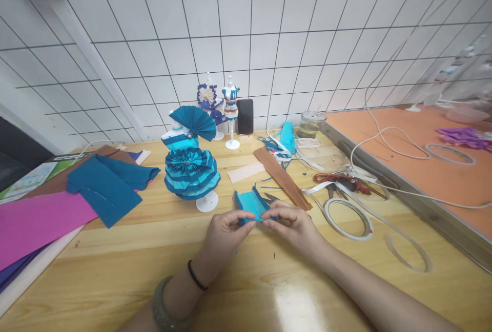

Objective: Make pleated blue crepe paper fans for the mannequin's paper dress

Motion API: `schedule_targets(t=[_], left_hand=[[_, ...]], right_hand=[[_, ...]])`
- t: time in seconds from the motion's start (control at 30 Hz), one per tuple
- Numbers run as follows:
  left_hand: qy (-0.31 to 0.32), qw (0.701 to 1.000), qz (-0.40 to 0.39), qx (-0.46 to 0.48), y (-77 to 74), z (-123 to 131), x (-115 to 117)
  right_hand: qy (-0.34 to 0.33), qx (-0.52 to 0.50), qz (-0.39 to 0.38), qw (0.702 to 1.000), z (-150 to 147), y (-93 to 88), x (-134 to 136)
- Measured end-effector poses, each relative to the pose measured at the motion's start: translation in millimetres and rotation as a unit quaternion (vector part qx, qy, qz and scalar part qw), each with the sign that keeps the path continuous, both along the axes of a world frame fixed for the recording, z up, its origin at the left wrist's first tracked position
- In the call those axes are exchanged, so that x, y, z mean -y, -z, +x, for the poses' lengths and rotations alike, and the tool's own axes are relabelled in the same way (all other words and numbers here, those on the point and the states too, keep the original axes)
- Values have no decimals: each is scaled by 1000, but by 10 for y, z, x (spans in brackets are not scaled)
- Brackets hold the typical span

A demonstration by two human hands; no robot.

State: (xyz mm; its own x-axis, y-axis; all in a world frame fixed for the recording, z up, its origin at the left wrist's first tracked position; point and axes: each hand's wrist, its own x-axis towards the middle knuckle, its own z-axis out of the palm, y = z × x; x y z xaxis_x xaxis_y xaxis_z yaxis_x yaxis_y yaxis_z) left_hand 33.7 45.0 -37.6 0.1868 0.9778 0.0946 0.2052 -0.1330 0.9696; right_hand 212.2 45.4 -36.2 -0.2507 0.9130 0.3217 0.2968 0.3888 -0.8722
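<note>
Between my two hands is a piece of light blue crepe paper [250,202] with darker blue side edges. My left hand [229,229] pinches its near edge between thumb and fingers. Right beside it, my right hand [292,224] pinches the same edge, the fingertips of both hands almost touching. Dark scissor blades [271,197] show just behind my right hand; the rest of them is hidden. To the left stands a small dress form [207,202] wearing a blue pleated paper dress [192,173] with a fan-shaped piece [196,123] at the top.
Crepe paper sheets [107,188] lie at the left. Smaller dress forms [231,111] and a phone [245,117] stand by the tiled wall. A brown strip [282,178], a tape roll [348,219], a glass jar [310,123] and a white cable [407,196] lie to the right, before an orange raised surface [384,137].
</note>
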Motion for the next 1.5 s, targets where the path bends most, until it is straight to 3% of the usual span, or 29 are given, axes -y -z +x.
schedule_targets(t=[0.5, 1.0, 1.33, 1.5], left_hand=[[-10, 997, 58, -50, -16, -57, -12], [-36, 995, 51, -76, -74, -31, 13], [-31, 998, 38, -50, -74, -31, 9], [-23, 998, 33, -43, -52, -25, -1]], right_hand=[[-5, -25, -31, 999, 25, -62, -3], [3, 81, 169, 982, 72, 15, -24], [2, 61, 107, 992, 73, -24, -15], [-3, 102, 100, 990, 51, -51, 7]])
